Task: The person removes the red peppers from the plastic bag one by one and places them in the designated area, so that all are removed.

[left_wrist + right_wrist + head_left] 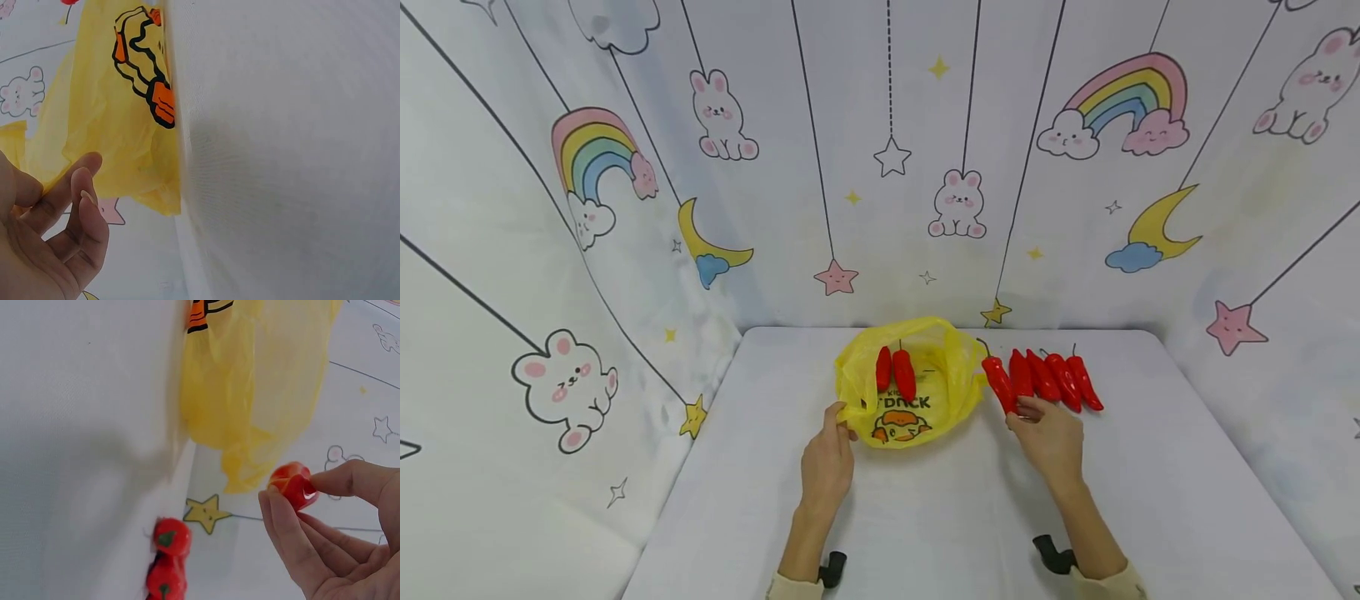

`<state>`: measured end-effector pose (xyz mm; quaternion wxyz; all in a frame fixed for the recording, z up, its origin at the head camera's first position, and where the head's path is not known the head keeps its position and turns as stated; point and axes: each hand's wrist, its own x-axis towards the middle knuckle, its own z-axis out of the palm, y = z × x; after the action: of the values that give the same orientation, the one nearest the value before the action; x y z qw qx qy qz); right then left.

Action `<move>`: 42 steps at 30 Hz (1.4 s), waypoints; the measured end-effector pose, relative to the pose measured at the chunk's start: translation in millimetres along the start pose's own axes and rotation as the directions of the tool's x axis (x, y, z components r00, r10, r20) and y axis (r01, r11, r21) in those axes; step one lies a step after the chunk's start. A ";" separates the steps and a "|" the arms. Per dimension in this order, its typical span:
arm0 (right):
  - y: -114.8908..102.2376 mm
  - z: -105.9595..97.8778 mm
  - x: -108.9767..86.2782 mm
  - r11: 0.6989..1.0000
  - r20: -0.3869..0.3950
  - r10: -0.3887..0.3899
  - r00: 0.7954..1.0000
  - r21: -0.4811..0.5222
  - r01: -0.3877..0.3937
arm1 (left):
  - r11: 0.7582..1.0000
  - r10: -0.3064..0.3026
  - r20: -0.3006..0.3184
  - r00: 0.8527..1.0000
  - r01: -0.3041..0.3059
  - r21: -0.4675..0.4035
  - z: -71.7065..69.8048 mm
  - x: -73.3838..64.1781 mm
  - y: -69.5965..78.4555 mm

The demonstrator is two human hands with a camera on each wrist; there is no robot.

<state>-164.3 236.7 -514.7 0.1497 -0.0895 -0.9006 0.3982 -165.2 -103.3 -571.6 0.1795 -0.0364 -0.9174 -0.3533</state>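
A yellow plastic bag (961,400) with a duck print lies with its mouth spread wide. Inside it, two red chili peppers (905,377) show side by side. My left hand (827,462) pinches the bag's near left edge between thumb and forefinger; the left wrist view shows the film (119,144) there. At the bag's right side, my right hand (1051,435) holds another red chili pepper (997,382) by its lower end. In the right wrist view that pepper (291,481) is gripped between thumb and fingertips, raised off the table.
Several more red chili peppers (1063,382) lie in a row right of the bag, close beyond my right hand. The table (925,517) has a white cover. Behind it hangs a white cloth (895,242) printed with rabbits, stars and rainbows, bordering the table's far edge.
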 end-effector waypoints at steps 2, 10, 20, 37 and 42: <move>3.6 -3.1 0.2 1.000 -0.018 0.009 1.000 -0.001 -0.009 | 1.000 0.005 0.003 1.000 -0.005 0.000 0.6 -0.1 -0.1; 18.9 -13.4 2.1 1.000 -0.060 0.025 0.998 -0.017 -0.026 | 1.000 0.005 0.004 1.000 -0.005 -0.004 0.0 -0.3 0.7; 33.9 -23.7 4.7 0.997 -0.070 0.065 0.995 -0.045 -0.068 | 1.000 0.011 0.006 1.000 -0.011 0.005 1.5 -0.2 -0.1; 65.1 -37.9 7.5 0.992 -0.107 0.119 0.987 -0.038 -0.123 | 1.000 0.002 0.010 1.000 -0.002 -0.002 3.5 0.9 1.3; 70.8 -42.4 8.3 0.993 -0.139 0.106 0.985 -0.040 -0.113 | 1.000 -0.002 0.008 1.000 0.002 -0.002 3.3 0.8 1.5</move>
<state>-154.6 315.5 -538.7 0.1869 -0.1695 -0.8912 0.3769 -166.7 -100.1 -572.7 0.1752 -0.0369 -0.9179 -0.3541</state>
